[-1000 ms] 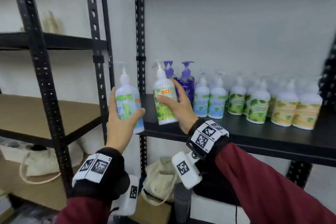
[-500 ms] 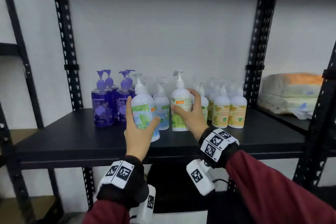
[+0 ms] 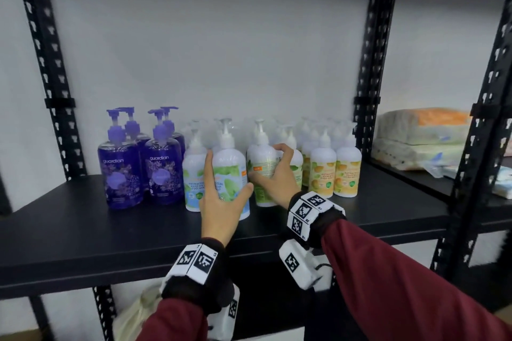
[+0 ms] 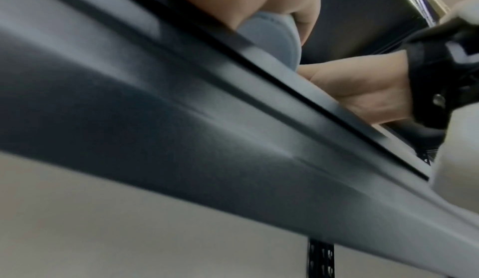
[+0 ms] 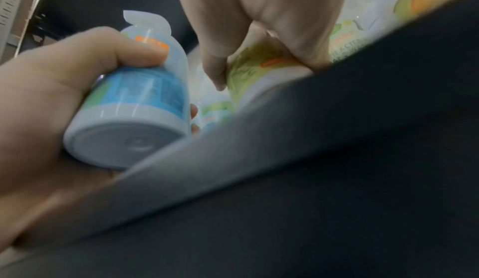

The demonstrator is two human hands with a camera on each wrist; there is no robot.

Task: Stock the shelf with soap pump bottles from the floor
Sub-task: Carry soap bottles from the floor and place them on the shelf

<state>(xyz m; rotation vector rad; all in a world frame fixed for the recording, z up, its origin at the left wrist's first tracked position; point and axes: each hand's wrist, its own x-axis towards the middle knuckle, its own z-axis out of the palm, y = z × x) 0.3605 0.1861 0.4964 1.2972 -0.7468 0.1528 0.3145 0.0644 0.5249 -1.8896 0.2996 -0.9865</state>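
Note:
My left hand [image 3: 221, 194] grips a white pump bottle with a blue-green mint label [image 3: 231, 171], held just above the black shelf [image 3: 110, 232]; the right wrist view shows its base [image 5: 124, 141] clear of the shelf edge. My right hand [image 3: 273, 174] holds a white pump bottle with a green label [image 3: 261, 163] low over the shelf, its base hidden. Both bottles are upright in front of a row of white pump bottles. In the left wrist view only the mint bottle's base [image 4: 269, 36] and the right hand's heel [image 4: 362, 89] show above the shelf rim.
Several purple pump bottles [image 3: 141, 163] stand at the left, another mint bottle [image 3: 194, 171] beside them, and orange-label bottles [image 3: 335, 171] at the right. Perforated black posts [image 3: 368, 86] frame the bay. Plastic-wrapped packs [image 3: 421, 135] lie on the neighbouring shelf. A cloth bag [image 3: 138, 315] sits below.
Both hands have carried their bottles from the shelf's left end along and in toward the row of white bottles; the view has turned right to face the shelf bay.

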